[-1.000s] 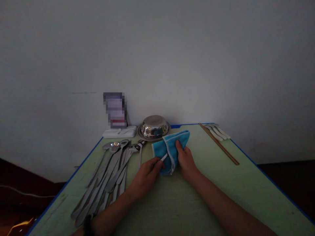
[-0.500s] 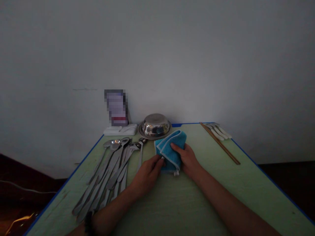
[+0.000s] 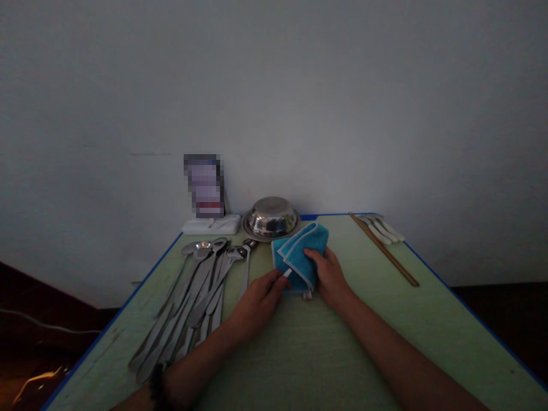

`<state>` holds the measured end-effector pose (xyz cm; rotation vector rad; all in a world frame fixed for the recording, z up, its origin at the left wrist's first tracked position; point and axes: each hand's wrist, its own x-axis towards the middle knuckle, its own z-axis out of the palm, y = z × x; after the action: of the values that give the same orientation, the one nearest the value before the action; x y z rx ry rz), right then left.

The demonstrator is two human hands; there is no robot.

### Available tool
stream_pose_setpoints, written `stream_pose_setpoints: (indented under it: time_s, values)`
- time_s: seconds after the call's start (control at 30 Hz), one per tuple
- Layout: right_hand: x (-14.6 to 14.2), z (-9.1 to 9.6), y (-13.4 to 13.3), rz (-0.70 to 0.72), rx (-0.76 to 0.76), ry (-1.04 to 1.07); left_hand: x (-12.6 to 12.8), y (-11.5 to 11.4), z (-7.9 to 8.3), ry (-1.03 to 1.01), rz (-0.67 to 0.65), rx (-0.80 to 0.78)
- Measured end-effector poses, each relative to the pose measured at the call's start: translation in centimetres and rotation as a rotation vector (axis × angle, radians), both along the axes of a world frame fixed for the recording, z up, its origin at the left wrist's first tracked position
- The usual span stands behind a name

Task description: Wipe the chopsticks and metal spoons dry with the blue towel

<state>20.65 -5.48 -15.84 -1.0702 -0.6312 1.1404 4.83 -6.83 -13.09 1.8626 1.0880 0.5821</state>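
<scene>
A folded blue towel [image 3: 299, 271] with pale edging is gripped in my right hand [image 3: 331, 277], the thumb lying across its front. My left hand [image 3: 263, 294] is closed in a pinch at the towel's lower left. From its fingertips a short pale utensil handle [image 3: 287, 273] runs into the towel, whose folds hide the other end. Left of my left forearm lies a bundle of metal spoons and ladles [image 3: 192, 302], handles towards me. Behind the towel, an upside-down metal bowl [image 3: 274, 218] stands near the wall.
Wooden chopsticks [image 3: 385, 251] and several white-handled pieces of cutlery [image 3: 385, 229] lie at the back right. A blurred-out phone-like screen [image 3: 208, 187] stands on a white base [image 3: 212, 225] at the back left. Blue edging [image 3: 492, 328] borders the green table [image 3: 385, 331].
Both hands and the towel have shifted slightly right and up in view. More of the pale handle shows between my left fingertips and the towel. The table items look unmoved.
</scene>
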Motion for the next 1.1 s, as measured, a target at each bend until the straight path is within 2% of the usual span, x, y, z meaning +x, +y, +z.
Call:
stream_pose_setpoints:
  time_s: [0.2, 0.53, 0.77, 0.93, 1.1]
  values:
    - [0.5, 0.6, 0.0, 0.103, -0.019, 0.095, 0.0, 0.0, 0.0, 0.051, -0.008, 0.049]
    - [0.2, 0.7, 0.0, 0.076, -0.029, 0.161, -0.1, 0.0, -0.2, 0.041, -0.028, 0.034]
    - [0.2, 1.6, 0.0, 0.229, -0.061, 0.403, -0.1, 0.0, -0.5, 0.0, -0.01, 0.008]
    - [0.3, 0.5, 0.2, 0.135, -0.045, 0.159, 0.0, 0.0, -0.2, 0.015, -0.005, 0.021]
    - [0.3, -0.1, 0.1, 0.117, 0.005, -0.046, 0.1, -0.1, -0.1, 0.026, -0.001, 0.052]
